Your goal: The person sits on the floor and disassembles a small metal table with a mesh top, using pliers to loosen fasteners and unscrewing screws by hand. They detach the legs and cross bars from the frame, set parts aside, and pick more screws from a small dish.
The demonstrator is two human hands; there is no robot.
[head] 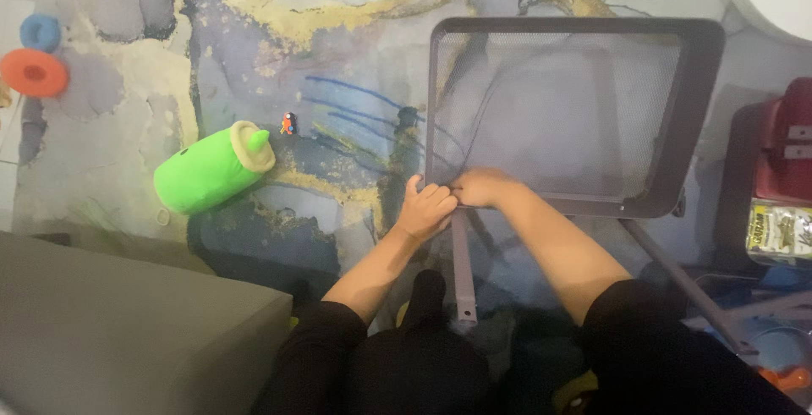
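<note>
While both hands sit close together at the near edge of the mesh tray (668, 110), the left hand (425, 208) is curled up, with its fingers (433, 192) bent tight against the tray's corner. The right hand (480, 186) is curled too, and its fingers pinch the same spot on the grey rim. The two hands touch each other there. What small thing they may be pinching is too hidden to tell.

The tray is grey metal with a see-through net bottom and a thick frame. It lies flat on the rug (127, 144), tipped a little on its legs. One grey leg (462, 267) runs from under the hands toward the person. Another leg (685, 284) slants off to the right.

A green plush toy (207, 171) lies on the rug, well apart to the left.
</note>
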